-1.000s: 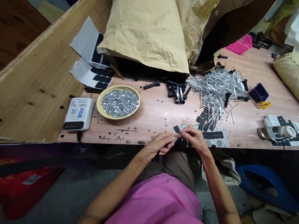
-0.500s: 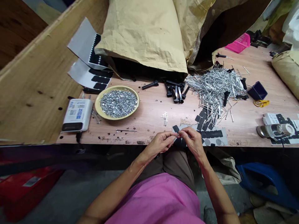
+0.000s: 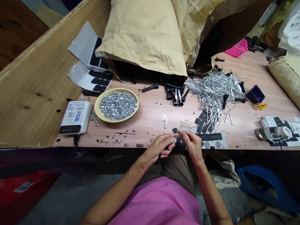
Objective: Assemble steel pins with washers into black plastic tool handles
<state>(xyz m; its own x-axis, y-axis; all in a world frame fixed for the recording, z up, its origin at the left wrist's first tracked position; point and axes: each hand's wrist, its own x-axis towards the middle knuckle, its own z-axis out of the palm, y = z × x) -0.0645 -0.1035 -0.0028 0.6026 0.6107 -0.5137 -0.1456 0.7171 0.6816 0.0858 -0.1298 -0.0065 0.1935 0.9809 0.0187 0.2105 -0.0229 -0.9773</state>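
Note:
At the bench's front edge my left hand [image 3: 161, 145] pinches a thin metal rod [image 3: 178, 135] between thumb and fingers. The fingertips of my right hand [image 3: 192, 143] are closed at the rod's far end, where a small part, if any, is hidden. Both hands meet over a grey sheet of black adhesive pads [image 3: 212, 137]. Just beyond them lies a little cluster of small metal washers [image 3: 165, 121]. A heap of long metal rods [image 3: 217, 90], with a few black plastic pieces among them, spreads behind the pads.
A yellow bowl [image 3: 95, 110] full of small washers stands left, beside a white power bank [image 3: 76, 117]. Black plastic handles [image 3: 175, 93] lie below large paper sacks [image 3: 145, 37]. A dark blue box [image 3: 256, 93] and a glass jar [image 3: 273, 132] stand right.
The camera view has shifted slightly. Both hands keep their pinch on the rod, and the left hand's lower fingers have moved a little.

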